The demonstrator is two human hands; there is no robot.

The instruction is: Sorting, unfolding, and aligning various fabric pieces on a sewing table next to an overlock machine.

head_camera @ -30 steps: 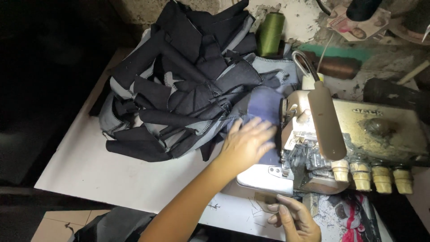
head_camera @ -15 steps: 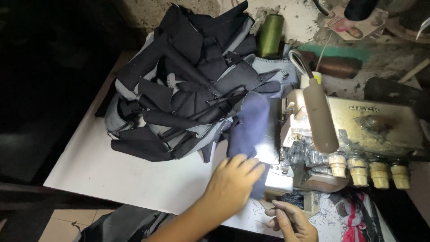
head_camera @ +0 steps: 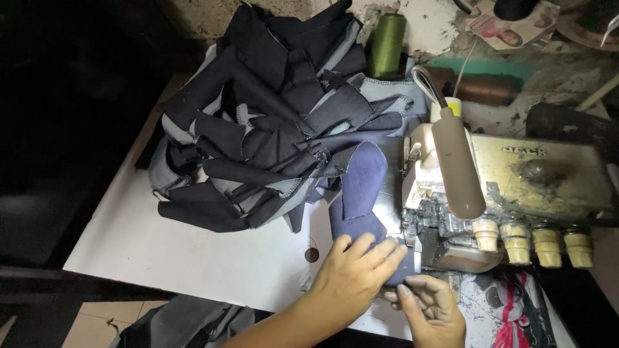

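A dark navy fabric piece (head_camera: 361,187) runs from the cloth pile down past the front of a beige overlock sewing machine (head_camera: 516,187). My left hand (head_camera: 358,270) lies flat on the near end of this piece, fingers spread, right beside the machine's needle area. Just below it, my right hand (head_camera: 433,310) pinches the same piece's lower edge at the table's near side.
A big heap of black and grey cut fabric pieces (head_camera: 271,122) covers the white table (head_camera: 193,258) to the left of the machine. A green thread cone (head_camera: 389,44) and a brown one (head_camera: 480,90) stand behind. More cloth lies below the table edge (head_camera: 187,325).
My left hand has slid along the navy piece toward me, from beside the machine's head to its front edge. The right hand has come up to meet it at the fabric's end.
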